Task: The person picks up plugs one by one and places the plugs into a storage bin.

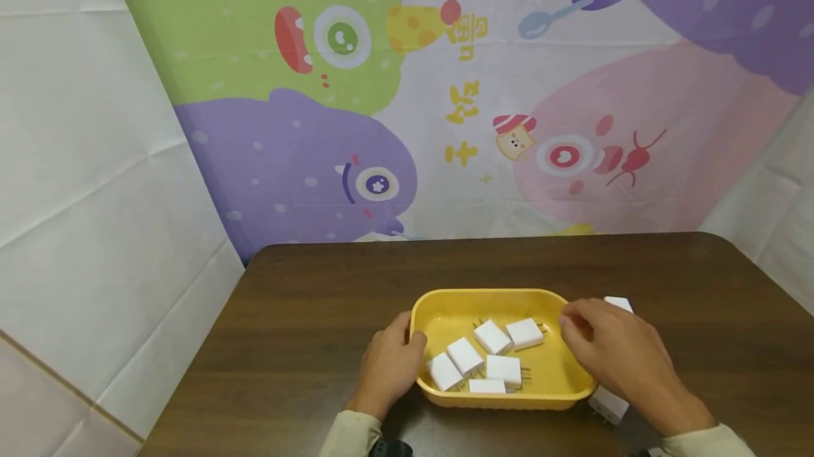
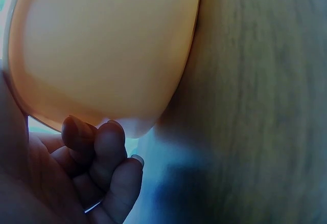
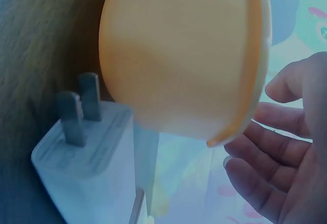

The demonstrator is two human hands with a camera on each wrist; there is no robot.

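Observation:
A yellow plastic tray (image 1: 496, 402) on the table holds several white plug chargers (image 1: 504, 370) with metal prongs. My left hand (image 1: 389, 364) grips its left end, the thumb over the rim and the fingers curled against the outside wall, as the left wrist view shows. Over the tray's right rim hovers my right hand (image 1: 620, 351), its fingers loosely bent with a gap between thumb and forefinger and nothing between them. Beside the tray, below that hand, is a white charger (image 3: 84, 157) whose two flat prongs show in the right wrist view.
Another white charger (image 1: 618, 304) lies on the table beyond my right hand, partly hidden by it. The dark wooden table (image 1: 305, 330) ends at a cartoon-printed cloth (image 1: 445, 181) behind. White panels (image 1: 95, 160) stand at the left.

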